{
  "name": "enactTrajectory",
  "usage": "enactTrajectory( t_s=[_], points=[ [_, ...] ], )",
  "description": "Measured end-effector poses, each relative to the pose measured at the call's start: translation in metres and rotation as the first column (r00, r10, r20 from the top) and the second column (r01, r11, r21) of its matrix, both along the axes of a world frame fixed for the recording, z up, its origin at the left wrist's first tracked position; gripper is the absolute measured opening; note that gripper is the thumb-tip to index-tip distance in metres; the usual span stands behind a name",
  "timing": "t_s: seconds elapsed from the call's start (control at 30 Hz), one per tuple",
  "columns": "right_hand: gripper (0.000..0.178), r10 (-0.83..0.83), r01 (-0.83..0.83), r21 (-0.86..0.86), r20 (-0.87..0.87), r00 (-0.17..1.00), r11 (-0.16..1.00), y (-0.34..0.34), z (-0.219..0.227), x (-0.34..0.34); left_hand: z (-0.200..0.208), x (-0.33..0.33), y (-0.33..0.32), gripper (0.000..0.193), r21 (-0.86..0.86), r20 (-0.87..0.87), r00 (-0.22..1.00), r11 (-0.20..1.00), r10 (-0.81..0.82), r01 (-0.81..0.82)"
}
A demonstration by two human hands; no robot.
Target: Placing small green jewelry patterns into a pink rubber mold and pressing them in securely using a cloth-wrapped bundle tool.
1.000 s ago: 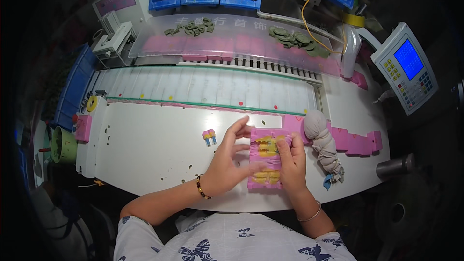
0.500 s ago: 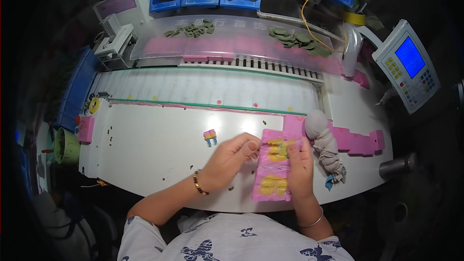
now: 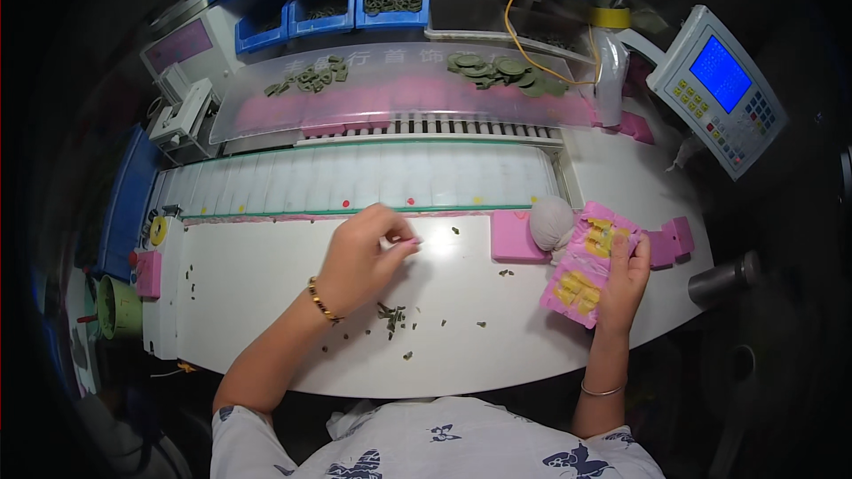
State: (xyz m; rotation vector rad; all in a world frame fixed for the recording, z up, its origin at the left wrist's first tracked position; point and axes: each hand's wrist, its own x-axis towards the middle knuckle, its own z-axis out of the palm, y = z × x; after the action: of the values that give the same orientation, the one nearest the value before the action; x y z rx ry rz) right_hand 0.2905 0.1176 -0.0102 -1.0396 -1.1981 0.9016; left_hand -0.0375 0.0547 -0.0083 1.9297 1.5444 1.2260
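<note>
My right hand (image 3: 626,279) grips a pink rubber mould (image 3: 583,257) with two yellow patterned patches on its face, tilted above the right side of the table. Its thumb lies on the upper patch. My left hand (image 3: 362,253) is closed in a pinch over the middle of the table. A bit of a small pink piece (image 3: 406,240) shows at its fingertips; the rest is hidden. Small dark green pieces (image 3: 390,318) lie scattered in front of it. Behind the mould, a pale cloth bundle (image 3: 551,222) is partly covered, beside a pink block (image 3: 513,239).
A glass-topped strip (image 3: 373,179) runs along the back. A clear cover (image 3: 390,93) carries green pieces, and blue bins (image 3: 390,9) stand above. At right are a keypad panel (image 3: 719,89) and a dark cylinder (image 3: 726,279); at left, a green bucket (image 3: 118,306).
The mould moved right with my right hand. My left hand moved forward, over where the small pink piece with blue prongs lay. Green pieces now show on the table. The view shifted.
</note>
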Motion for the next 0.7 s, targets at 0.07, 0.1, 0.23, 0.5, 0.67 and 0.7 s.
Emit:
enactTrajectory(
  t_s=[0.07, 0.1, 0.23, 0.5, 0.67, 0.7],
  points=[
    [0.013, -0.044, 0.045, -0.005, 0.033, 0.998, 0.999, 0.001, -0.005, 0.007, 0.015, 0.036, 0.028, 0.016, 0.210, 0.037, 0.996, 0.975, -0.085, 0.075],
    [0.013, -0.067, 0.068, -0.015, 0.059, 0.996, 0.998, 0.001, -0.006, 0.009, 0.022, 0.053, 0.043, 0.016, 0.348, 0.032, 0.993, 0.933, -0.110, 0.092],
    [0.013, -0.066, 0.066, -0.046, 0.012, 0.998, 0.997, 0.000, -0.007, 0.004, 0.033, 0.110, 0.089, 0.016, 0.575, -0.014, 0.977, 0.798, -0.212, 0.181],
    [0.014, -0.046, 0.047, -0.048, 0.021, 0.999, 0.998, 0.000, -0.011, 0.006, 0.044, 0.125, 0.115, 0.016, -0.199, 0.429, 0.815, 0.840, -0.389, 0.506],
    [0.012, -0.012, 0.014, -0.056, 0.025, 1.000, 0.998, -0.006, -0.005, 0.000, 0.013, 0.117, 0.125, 0.016, -0.425, 0.300, 0.929, 0.842, -0.216, 0.333],
    [0.011, -0.027, 0.030, -0.067, 0.038, 0.999, 0.997, -0.006, -0.004, 0.000, 0.017, 0.113, 0.121, 0.016, -0.402, 0.175, 0.961, 0.876, -0.213, 0.267]
  ],
)
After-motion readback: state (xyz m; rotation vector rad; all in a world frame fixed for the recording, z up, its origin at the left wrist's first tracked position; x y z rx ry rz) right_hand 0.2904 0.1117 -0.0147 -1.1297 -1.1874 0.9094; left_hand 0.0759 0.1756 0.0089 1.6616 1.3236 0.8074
